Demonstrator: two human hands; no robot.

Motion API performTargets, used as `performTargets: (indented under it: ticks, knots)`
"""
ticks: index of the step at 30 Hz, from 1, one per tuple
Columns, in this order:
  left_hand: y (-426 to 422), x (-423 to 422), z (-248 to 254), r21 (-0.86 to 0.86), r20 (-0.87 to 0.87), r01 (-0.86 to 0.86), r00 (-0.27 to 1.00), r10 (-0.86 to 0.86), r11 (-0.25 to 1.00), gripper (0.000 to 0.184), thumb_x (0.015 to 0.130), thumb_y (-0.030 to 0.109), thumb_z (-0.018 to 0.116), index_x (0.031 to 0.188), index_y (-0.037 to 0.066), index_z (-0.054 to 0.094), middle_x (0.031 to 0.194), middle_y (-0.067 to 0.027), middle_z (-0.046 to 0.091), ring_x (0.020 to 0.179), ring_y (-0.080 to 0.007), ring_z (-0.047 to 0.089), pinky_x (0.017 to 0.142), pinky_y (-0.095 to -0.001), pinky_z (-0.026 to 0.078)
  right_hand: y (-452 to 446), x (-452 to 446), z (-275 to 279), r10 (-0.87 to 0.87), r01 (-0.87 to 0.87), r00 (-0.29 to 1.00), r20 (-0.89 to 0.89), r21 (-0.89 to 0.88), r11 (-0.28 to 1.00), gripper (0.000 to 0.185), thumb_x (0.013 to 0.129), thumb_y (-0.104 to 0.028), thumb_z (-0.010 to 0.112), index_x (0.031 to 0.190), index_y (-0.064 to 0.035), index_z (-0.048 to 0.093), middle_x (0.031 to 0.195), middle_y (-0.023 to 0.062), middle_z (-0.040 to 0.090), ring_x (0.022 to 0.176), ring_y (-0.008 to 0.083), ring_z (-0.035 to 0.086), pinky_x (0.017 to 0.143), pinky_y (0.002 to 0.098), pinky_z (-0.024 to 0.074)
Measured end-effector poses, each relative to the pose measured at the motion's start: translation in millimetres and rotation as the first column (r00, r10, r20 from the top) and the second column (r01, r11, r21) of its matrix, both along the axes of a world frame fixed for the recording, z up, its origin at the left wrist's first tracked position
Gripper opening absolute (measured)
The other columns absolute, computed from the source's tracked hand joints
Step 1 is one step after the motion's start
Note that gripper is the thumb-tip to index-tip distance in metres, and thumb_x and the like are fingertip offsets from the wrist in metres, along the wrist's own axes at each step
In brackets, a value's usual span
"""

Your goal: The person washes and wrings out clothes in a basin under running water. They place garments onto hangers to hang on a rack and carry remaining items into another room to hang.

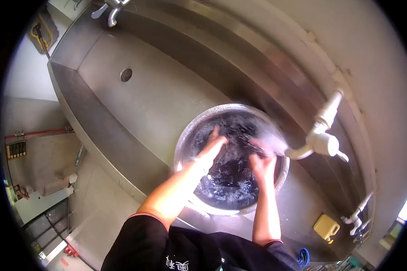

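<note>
A large round metal basin (185,135) stands in a long steel sink (163,90). Dark contents under moving water fill it, and I cannot make out whether they are cloth or something else. My left hand (215,147) is over the left side of the basin, fingers apart, nothing visible in it. My right hand (263,160) is at the right side, close under the tap (319,142), and its fingers are smeared by motion. Water sprays from that tap into the basin beside my right hand. A pale band circles my left wrist.
A second tap (113,16) is at the sink's far left end, near a round drain hole (126,75). A yellow jug (325,227) and another tap (356,221) are at the lower right. A blue coil (304,257) lies near the front edge.
</note>
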State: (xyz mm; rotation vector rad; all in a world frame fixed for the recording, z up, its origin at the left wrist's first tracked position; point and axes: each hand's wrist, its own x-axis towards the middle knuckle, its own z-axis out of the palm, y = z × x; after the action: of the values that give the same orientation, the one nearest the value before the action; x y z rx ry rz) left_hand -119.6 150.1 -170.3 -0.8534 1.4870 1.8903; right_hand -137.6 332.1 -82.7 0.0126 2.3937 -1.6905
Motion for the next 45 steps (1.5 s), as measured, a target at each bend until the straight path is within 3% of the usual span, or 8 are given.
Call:
performTargets:
  ticks: [6,20,22,26,29,36,43,45]
  knots:
    - [3,24,16,0.877,0.2,-0.319,0.922,0.331,0.359,0.065,0.097,0.055,0.044,0.141,0.007,0.044,0.138,-0.0128,0.052,0.122,-0.0273,0.053,0.113,-0.0456,0.032,-67,95,152,0.317,-0.422,0.87,-0.378,-0.24,0.874,0.044,0.062,-0.005,0.063,0.106,0.0002,0.067,0.096,0.0201,0.064,0.085,0.0299,0.062,0.087,0.036,0.0492]
    - [31,70,86,0.722,0.114,-0.382,0.888,0.446,0.576,0.043,0.099,0.027,0.052,0.136,0.006,0.049,0.132,-0.0093,0.056,0.118,-0.024,0.055,0.1,-0.0388,0.048,-1,-28,-44,-0.036,0.151,0.979,-0.202,0.592,0.792,0.045,0.074,-0.031,0.075,0.103,0.0008,0.064,0.087,0.0214,0.069,0.085,0.0375,0.068,0.074,0.0458,0.0536]
    - [22,62,89,0.43,-0.417,-0.081,0.865,0.277,0.899,0.044,0.096,0.026,0.059,0.132,0.003,0.05,0.129,-0.0098,0.057,0.118,-0.0223,0.055,0.1,-0.0373,0.047,8,-16,-27,-0.137,0.266,0.957,-0.255,0.584,0.767,0.04,0.075,-0.025,0.075,0.106,-0.0019,0.064,0.096,0.0211,0.068,0.09,0.0393,0.065,0.078,0.0464,0.0525]
    - [-11,39,68,-0.053,-0.209,-0.169,0.966,0.155,0.984,0.068,0.092,0.036,0.064,0.144,0.003,0.035,0.142,-0.0198,0.043,0.13,-0.0308,0.044,0.106,-0.0384,0.039,33,-9,-20,-0.053,0.259,0.933,-0.355,0.563,0.785,0.045,0.072,-0.009,0.072,0.115,-0.0043,0.058,0.108,0.0197,0.06,0.099,0.0412,0.06,0.083,0.0475,0.0506]
    - [-8,32,47,-0.843,-0.002,0.279,0.853,-0.521,0.46,0.098,0.081,0.059,0.066,0.153,0.009,0.02,0.155,-0.0311,0.01,0.142,-0.0534,0.011,0.115,-0.0584,0.015,25,6,-75,0.075,0.165,0.956,-0.282,0.735,0.658,0.034,0.079,-0.007,0.06,0.114,-0.0057,0.058,0.108,0.0206,0.056,0.095,0.0418,0.059,0.079,0.0494,0.0506]
    - [7,7,-20,-0.876,0.261,0.476,0.329,-0.908,-0.079,0.099,0.077,0.056,0.071,0.155,0.018,0.022,0.158,-0.0247,0.015,0.146,-0.0458,0.008,0.117,-0.0607,0.005,10,40,-185,0.29,-0.222,0.954,0.072,0.819,0.529,0.044,0.084,-0.011,0.053,0.129,-0.012,0.056,0.12,0.0235,0.056,0.109,0.0422,0.056,0.089,0.0503,0.0484]
    - [7,-1,-56,-0.868,0.025,0.451,0.455,-0.89,0.207,0.078,0.082,0.018,0.067,0.152,0.014,0.031,0.157,-0.0199,0.023,0.145,-0.0395,0.022,0.119,-0.0566,0.015,43,-10,-164,0.236,-0.454,0.891,0.388,0.778,0.434,0.038,0.077,-0.009,0.059,0.114,-0.0048,0.067,0.113,0.0212,0.064,0.106,0.0348,0.061,0.093,0.0436,0.0481]
    - [-6,-21,0,-0.742,0.128,0.645,0.403,-0.906,0.182,0.08,0.081,0.031,0.069,0.151,0.017,0.033,0.16,-0.0177,0.017,0.146,-0.0384,0.021,0.117,-0.0556,0.02,49,-17,-155,0.184,-0.233,0.973,0.142,0.599,0.766,0.038,0.075,-0.001,0.057,0.111,-0.004,0.068,0.112,0.0203,0.065,0.107,0.0322,0.062,0.095,0.0407,0.0476]
